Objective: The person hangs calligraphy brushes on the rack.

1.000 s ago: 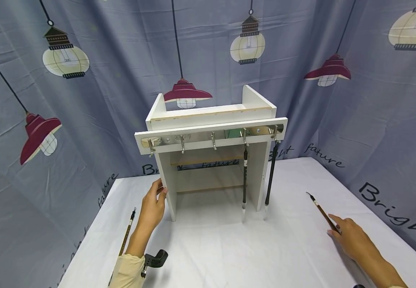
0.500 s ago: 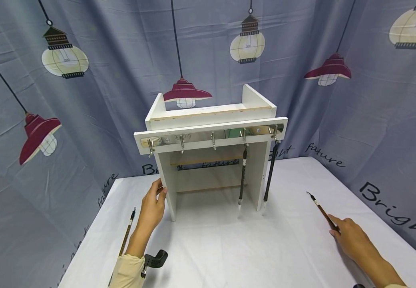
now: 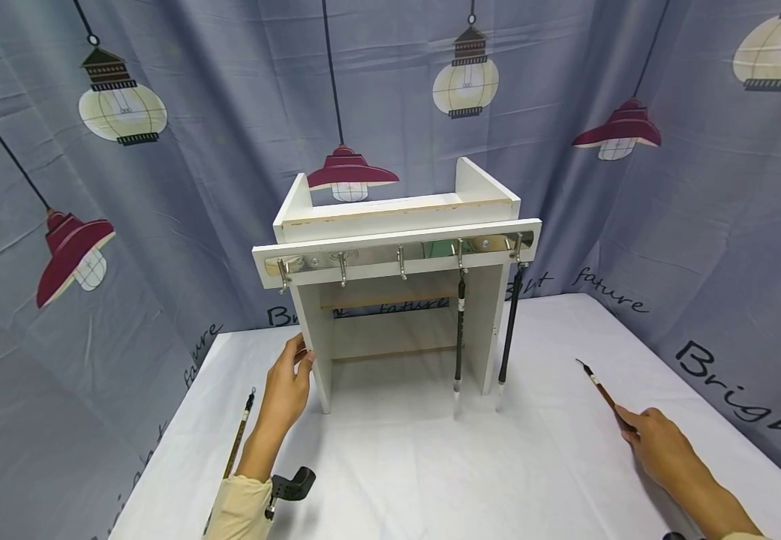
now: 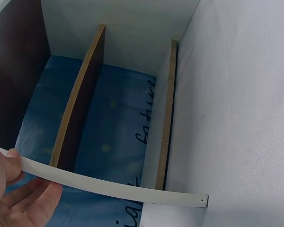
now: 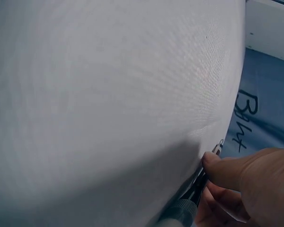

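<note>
In the head view a white wooden rack (image 3: pixel 390 234) stands on the table, with a row of metal hooks (image 3: pixel 401 264) along its front bar. Two dark calligraphy brushes hang tip down from the hooks at the right, one brush (image 3: pixel 461 330) left of the other brush (image 3: pixel 512 326). My left hand (image 3: pixel 285 390) holds the edge of the rack's left side panel (image 4: pixel 113 190), thumb on one face and fingers on the other. Out to the right, my right hand (image 3: pixel 663 450) pinches a brown calligraphy brush (image 3: pixel 598 384), whose looped cord end points away from me.
Another calligraphy brush (image 3: pixel 238 435) lies on the white tablecloth (image 3: pixel 417 480) beside my left forearm, partly hidden by the sleeve. Behind the rack hangs a blue-grey curtain (image 3: pixel 228 187) printed with lamps. Inside the rack are cross boards (image 4: pixel 78 104).
The hanging brushes swung left, then back right. My right thumb and fingers have drawn closer round the brown brush. My left hand and the rack stay put.
</note>
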`<state>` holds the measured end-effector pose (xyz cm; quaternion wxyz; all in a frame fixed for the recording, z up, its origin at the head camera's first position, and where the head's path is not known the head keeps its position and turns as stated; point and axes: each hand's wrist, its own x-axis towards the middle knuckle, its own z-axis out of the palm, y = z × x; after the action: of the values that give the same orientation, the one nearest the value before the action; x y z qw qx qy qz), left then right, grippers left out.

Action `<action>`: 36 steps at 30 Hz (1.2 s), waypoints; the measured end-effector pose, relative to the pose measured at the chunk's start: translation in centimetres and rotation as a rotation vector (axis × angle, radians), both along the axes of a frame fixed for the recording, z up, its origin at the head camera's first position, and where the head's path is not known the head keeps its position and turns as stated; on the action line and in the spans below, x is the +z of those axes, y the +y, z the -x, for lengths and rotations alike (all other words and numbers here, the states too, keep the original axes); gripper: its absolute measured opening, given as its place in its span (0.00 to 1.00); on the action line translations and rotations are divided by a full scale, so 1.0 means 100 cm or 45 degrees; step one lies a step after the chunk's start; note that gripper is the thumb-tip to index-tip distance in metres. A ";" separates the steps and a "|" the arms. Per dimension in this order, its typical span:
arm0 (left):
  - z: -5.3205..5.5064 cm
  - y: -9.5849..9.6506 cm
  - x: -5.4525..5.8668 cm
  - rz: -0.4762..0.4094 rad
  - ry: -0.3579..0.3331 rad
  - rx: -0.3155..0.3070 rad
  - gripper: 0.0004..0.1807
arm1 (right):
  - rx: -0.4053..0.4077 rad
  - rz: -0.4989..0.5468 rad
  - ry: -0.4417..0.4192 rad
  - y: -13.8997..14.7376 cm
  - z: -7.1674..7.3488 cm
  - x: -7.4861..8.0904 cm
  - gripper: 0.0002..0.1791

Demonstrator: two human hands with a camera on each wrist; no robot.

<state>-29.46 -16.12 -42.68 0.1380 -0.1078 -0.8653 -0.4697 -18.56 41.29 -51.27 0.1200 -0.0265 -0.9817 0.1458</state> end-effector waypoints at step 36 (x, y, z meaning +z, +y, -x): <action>0.000 0.000 0.000 0.007 -0.005 0.012 0.26 | 0.001 -0.050 -0.016 0.000 0.001 0.000 0.21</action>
<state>-29.47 -16.12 -42.70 0.1383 -0.1030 -0.8673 -0.4670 -18.64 41.25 -51.27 0.1143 -0.0246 -0.9851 0.1264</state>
